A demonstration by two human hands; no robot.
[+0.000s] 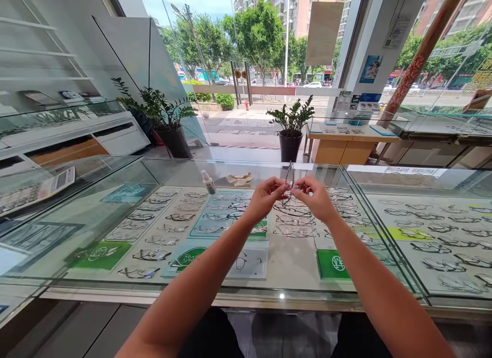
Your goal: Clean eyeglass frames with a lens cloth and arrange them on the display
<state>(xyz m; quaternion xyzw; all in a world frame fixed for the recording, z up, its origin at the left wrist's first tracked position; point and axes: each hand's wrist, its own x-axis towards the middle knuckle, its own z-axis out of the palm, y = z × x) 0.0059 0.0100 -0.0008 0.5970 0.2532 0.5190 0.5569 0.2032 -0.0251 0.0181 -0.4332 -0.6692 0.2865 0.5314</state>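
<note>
A pair of thin-framed spectacles [289,181] is held up in the air over the far half of a glass-topped display bench [280,295], pinched between both hands and standing roughly on edge, so that only a narrow dark outline of the frame shows. The left hand [265,196] grips it from the left with fingertips closed on the frame, and the right hand [315,196] grips it from the right in the same pinching hold; the two hands nearly meet around it, both forearms reaching forward from the near edge of the bench. Under the glass, directly below the hands, lie rows of other eyeglass frames [294,220] on pale trays, with green logo cards [333,264] set among them towards the near side. On the glass top, just beyond and left of the left hand, stands a small spray bottle [208,182], and beside it a crumpled cream cloth [240,179]. Farther back, on the floor by the shop window, stand two potted plants [291,127], one to the left and one nearly straight behind the hands. A calculator [57,182] lies on the adjoining glass case at far left. Trees and a street show through the window.
</note>
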